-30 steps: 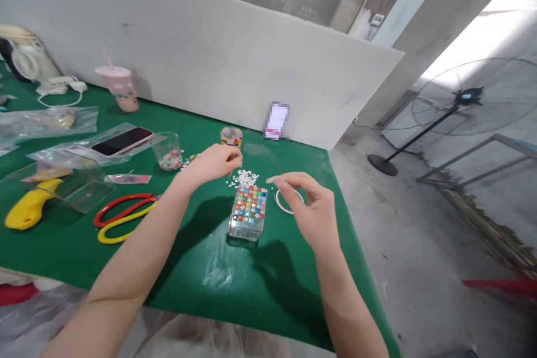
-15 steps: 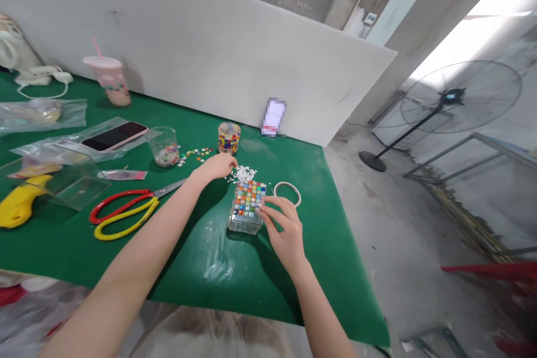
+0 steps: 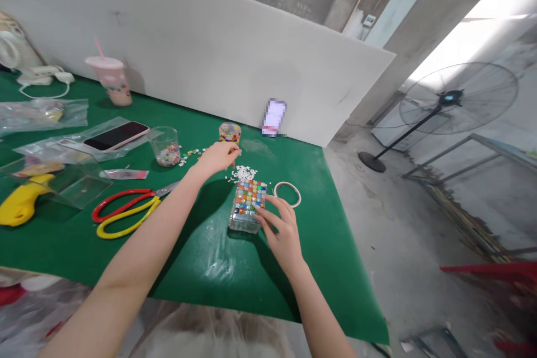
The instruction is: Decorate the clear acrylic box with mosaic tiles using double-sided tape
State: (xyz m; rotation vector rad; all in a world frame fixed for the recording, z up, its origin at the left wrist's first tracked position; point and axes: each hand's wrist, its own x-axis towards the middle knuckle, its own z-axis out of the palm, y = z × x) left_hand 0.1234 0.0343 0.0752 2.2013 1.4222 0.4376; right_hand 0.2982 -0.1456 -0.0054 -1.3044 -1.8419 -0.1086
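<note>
A clear rectangular box (image 3: pixel 244 226), its upper face covered in rows of small coloured mosaic tiles (image 3: pixel 250 194), rests on the green table. My right hand (image 3: pixel 283 232) grips it from the right, fingertips on the tiled face and side. My left hand (image 3: pixel 218 158) is raised just behind a pile of small white pieces (image 3: pixel 244 173), fingers pinched together; whatever is between them is too small to make out. Partly behind that hand stands a round clear cup (image 3: pixel 230 131) banded with coloured tiles.
Right of the box lies a white tape ring (image 3: pixel 287 194). To the left are red-and-yellow scissors (image 3: pixel 126 212), a plastic cup of tiles (image 3: pixel 168 148), a phone (image 3: pixel 116 136), a clear empty case (image 3: pixel 84 184) and a pink drink cup (image 3: pixel 111 81). Another phone (image 3: pixel 273 117) leans on the white board.
My left hand has lifted from the edge of the white pile and shifted away from me, now covering part of the tiled cup. My right hand stays at the box, its fingers slightly shifted.
</note>
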